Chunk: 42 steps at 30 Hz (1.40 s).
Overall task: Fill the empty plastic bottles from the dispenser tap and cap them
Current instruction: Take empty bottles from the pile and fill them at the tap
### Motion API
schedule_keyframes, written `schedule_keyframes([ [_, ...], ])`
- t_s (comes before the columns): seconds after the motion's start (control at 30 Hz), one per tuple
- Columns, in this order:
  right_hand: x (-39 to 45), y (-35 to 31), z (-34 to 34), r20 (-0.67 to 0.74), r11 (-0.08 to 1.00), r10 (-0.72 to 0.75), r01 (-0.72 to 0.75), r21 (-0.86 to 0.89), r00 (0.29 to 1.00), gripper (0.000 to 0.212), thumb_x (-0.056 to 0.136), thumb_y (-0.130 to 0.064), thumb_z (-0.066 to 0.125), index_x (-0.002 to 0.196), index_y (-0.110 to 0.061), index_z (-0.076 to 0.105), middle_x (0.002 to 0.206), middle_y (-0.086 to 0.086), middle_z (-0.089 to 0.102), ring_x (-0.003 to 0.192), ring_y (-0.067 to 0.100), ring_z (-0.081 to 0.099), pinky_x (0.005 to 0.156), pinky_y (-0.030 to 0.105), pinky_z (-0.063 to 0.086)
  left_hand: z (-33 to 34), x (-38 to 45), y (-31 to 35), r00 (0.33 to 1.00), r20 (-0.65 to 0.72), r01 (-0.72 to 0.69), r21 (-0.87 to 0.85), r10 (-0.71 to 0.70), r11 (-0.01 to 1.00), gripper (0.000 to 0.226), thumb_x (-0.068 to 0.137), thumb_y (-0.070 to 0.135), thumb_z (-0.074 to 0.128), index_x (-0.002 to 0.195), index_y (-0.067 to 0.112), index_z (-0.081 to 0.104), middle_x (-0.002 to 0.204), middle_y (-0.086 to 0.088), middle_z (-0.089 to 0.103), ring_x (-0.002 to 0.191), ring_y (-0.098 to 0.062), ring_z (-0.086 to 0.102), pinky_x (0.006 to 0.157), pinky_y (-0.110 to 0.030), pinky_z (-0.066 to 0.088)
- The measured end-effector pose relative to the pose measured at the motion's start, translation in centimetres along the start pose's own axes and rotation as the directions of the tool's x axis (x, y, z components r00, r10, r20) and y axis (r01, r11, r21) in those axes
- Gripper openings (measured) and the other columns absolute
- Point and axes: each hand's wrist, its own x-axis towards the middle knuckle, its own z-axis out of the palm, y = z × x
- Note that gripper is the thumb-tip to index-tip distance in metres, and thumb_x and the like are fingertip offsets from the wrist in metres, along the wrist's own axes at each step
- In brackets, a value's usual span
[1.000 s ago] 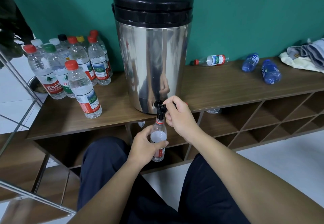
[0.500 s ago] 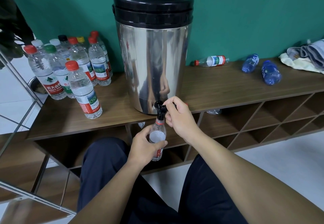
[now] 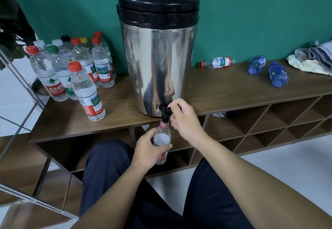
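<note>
A: Why hold the bottle (image 3: pixel 162 141) so low, off the edge of the surface (image 3: pixel 233 88)?

B: Because the tap (image 3: pixel 165 111) overhangs that edge. Your left hand (image 3: pixel 150 149) wraps the clear plastic body below the shoulder, fingers curled round it, so the open neck sits right under the black spout. Held there, the thin wall is braced and you can watch the level (the water inside shows whitish, up near the shoulder).

A: And the right hand (image 3: pixel 185 123)?

B: Its grip is closed on the tap's black lever, thumb and fingers pinched round it. I judge you're holding the flow on. A bit of red shows past your knuckles; it may be the cap, but I cannot tell.

A: The dispenser (image 3: pixel 158 63) itself?

B: A polished steel cylinder with a matte black plastic lid, standing at the front edge so the spout clears the wood grain top.

A: The other bottles?

B: Capped upright bottles (image 3: pixel 86 88) cluster to your left, ribbed clear plastic with red, green, white and yellow caps. Lying on their sides to your right are a clear bottle (image 3: pixel 217 62) and two blue bottles (image 3: pixel 267 70). They look empty, though I can't be sure.
</note>
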Motion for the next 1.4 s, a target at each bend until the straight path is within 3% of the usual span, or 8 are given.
schedule_keyframes([
  [1.4, 0.11, 0.37, 0.07, -0.001, 1.0, 0.002, -0.002, 0.0, 1.0, 0.022, 0.116, -0.019, 0.046, 0.098, -0.014, 0.057, 0.061, 0.004, 0.036, 0.053, 0.017, 0.032, 0.05, 0.032, 0.025, 0.0, -0.19, 0.18, 1.0, 0.001, -0.018, -0.001, 0.018, 1.0, 0.061, 0.077, 0.025, 0.103, 0.129, 0.037, 0.076, 0.119, 0.016, 0.081, 0.115, -0.008, 0.075, 0.107, -0.043, 0.061],
])
